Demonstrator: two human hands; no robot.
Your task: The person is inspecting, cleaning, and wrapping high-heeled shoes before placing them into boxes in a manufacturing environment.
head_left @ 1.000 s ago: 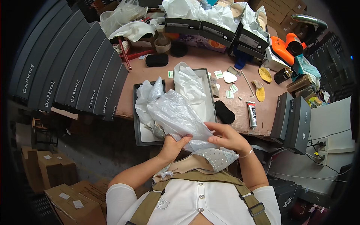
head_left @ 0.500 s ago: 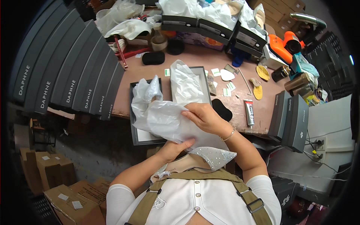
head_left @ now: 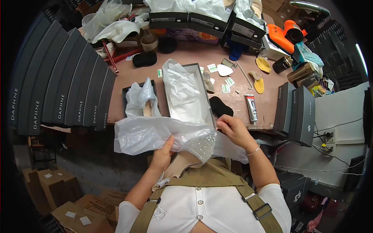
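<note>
Below table edge: clear plastic bag over studded shoe, gripped between left hand and right hand fingers.

The open shoebox sits mid-table with tissue paper in it, and its lid lies just left, holding a bagged shoe. A row of closed boxes stands further left; a glue tube and two boxes lie to the right. Nearer the person, both hands, left hand and right hand, hold a plastic bag over a shoe.
</note>
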